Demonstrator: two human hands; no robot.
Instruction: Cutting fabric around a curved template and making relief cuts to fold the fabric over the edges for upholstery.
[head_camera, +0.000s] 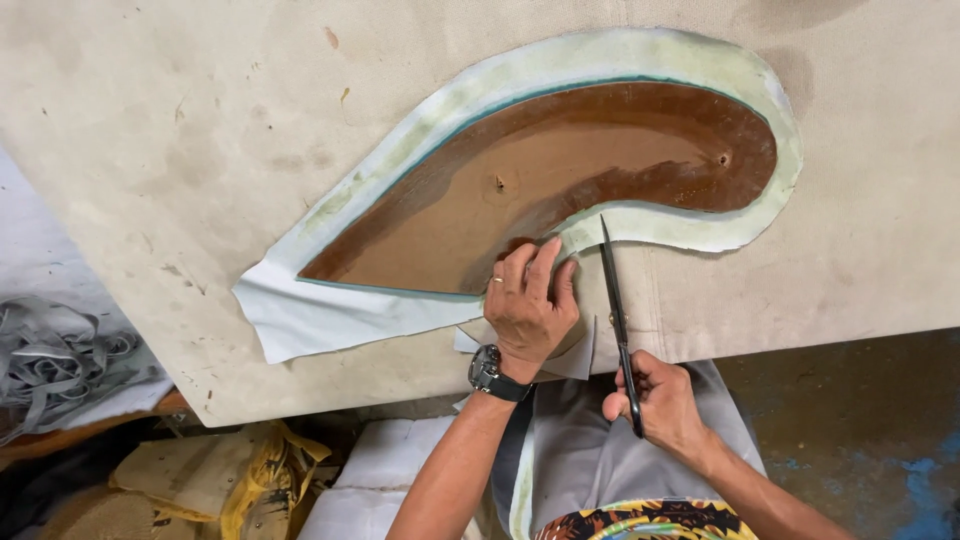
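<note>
A brown teardrop-shaped board (560, 175) lies on a beige worktable (180, 140), wrapped in pale whitish-green fabric (330, 315) that sticks out around its edge. My left hand (528, 300), with a ring and a black wristwatch, presses the fabric down at the board's lower edge. My right hand (655, 400) grips black scissors (617, 315); the blades point away from me, their tip at the fabric border just right of my left fingers. A cut flap of fabric (575, 358) hangs below my left hand.
A pile of grey straps (55, 355) lies at the left. Yellowish sacking (215, 475) and white packages (385, 470) sit under the table's near edge. A dark floor with blue stains (860, 420) shows at the right.
</note>
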